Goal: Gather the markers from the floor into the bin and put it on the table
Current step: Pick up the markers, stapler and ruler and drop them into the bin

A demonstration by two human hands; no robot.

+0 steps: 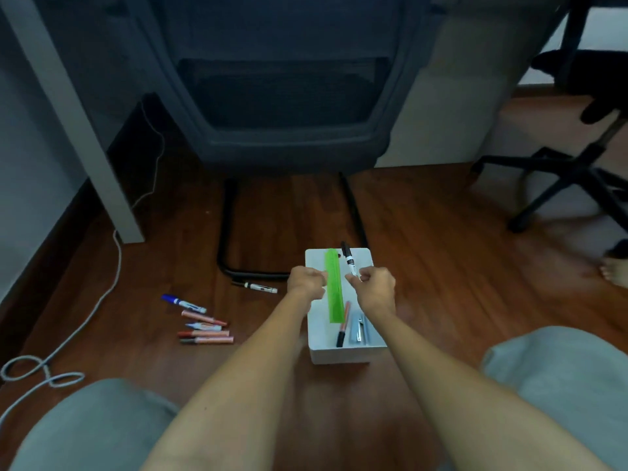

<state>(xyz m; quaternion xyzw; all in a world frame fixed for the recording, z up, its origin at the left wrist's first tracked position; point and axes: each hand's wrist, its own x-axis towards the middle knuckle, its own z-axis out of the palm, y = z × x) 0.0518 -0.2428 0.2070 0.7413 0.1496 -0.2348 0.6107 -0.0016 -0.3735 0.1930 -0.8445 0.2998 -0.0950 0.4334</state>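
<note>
A white bin (343,351) stands on the wooden floor in front of me. Inside it lie a green ruler (334,294), a pink marker with a black cap (343,326) and a grey metal item (359,329). My right hand (375,287) pinches a black-and-white marker (349,261) over the bin's far end, tip pointing away. My left hand (304,282) hovers closed at the bin's left rim, beside the ruler; whether it holds anything I cannot tell. On the floor to the left lie a black marker (255,286), a blue marker (183,303) and several pink markers (205,331).
A black sled-base chair (282,96) stands ahead, its floor frame (226,246) just behind the bin. A grey table leg (85,130) and a white cable (68,341) are at the left. An office chair base (560,178) and a bare foot (615,270) are at the right.
</note>
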